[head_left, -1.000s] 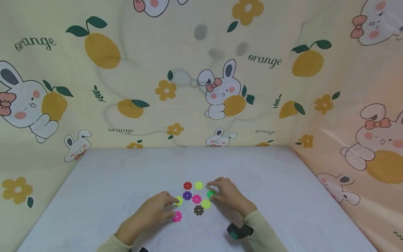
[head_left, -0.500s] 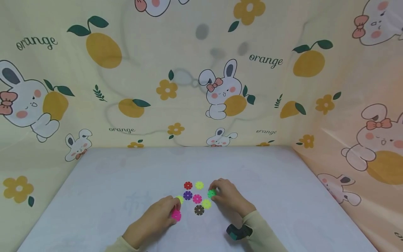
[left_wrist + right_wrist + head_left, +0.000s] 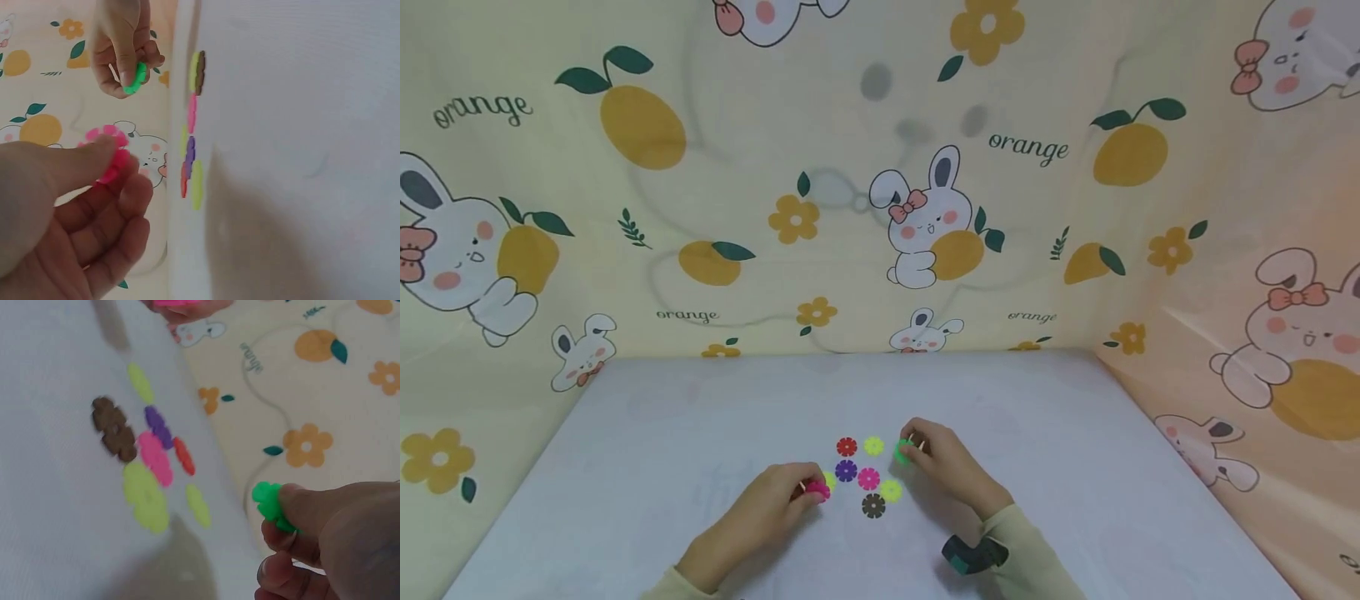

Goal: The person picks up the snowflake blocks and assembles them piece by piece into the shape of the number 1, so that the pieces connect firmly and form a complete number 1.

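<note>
While the left hand [image 3: 767,500] pinched a pink disc [image 3: 821,491] left of the flat-lying discs [image 3: 868,478] | the right hand [image 3: 951,462] pinched a green disc [image 3: 267,497] to their right | light rim grips, notches uncovered, seemed best.

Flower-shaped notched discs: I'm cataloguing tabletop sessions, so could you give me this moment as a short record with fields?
Left hand: pinches a bright pink notched disc
Right hand: pinches a green notched disc
Held discs: both raised off the white tabletop
Lying flat: red disc, purple disc, second pink disc, brown disc, three yellow discs
Disc count: nine, two held and seven on the tabletop
Sleeves: beige
Backdrop: cream cloth printed with rabbits, oranges and flowers
</note>
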{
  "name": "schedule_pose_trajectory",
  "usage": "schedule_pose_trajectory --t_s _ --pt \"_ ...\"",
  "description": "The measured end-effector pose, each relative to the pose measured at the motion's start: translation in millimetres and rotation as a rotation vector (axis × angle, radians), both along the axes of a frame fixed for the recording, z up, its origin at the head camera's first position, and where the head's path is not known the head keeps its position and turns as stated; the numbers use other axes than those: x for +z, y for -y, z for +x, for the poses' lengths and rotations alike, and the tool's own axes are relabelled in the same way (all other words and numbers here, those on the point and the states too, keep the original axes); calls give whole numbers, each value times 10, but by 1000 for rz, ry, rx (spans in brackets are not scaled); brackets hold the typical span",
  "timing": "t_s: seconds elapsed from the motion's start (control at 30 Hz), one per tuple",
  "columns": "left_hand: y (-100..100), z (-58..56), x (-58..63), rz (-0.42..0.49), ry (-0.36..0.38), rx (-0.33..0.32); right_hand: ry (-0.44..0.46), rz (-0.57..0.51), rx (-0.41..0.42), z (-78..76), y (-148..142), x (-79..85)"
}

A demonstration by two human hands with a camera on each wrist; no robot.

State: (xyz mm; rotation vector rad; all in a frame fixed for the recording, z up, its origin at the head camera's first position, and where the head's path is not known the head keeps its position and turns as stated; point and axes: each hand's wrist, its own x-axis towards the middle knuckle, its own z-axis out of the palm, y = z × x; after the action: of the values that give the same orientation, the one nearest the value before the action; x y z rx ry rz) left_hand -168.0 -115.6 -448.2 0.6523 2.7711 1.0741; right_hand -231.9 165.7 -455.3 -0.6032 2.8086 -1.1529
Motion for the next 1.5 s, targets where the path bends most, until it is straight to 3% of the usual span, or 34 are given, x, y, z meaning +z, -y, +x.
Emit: schedule_pose_trajectory --t_s 0.27,0.43,0.6,0.83,1.03,1.33,1.5 --pt "20 -1 113 146 19 23 147 -247 -4 87 90 202" --pt "34 18 153 207 18 49 126 -393 53 138 136 315" --pt "47 30 184 202 26 77 120 -492 99 211 181 368" --pt "27 62 238 262 -7 61 181 -533 182 304 283 387" --pt "8 77 268 307 -12 95 207 -552 206 356 344 391" --pt "-12 64 275 263 -27 163 199 -568 220 410 404 399" --pt "-14 63 263 254 -88 144 218 -565 247 427 441 398"
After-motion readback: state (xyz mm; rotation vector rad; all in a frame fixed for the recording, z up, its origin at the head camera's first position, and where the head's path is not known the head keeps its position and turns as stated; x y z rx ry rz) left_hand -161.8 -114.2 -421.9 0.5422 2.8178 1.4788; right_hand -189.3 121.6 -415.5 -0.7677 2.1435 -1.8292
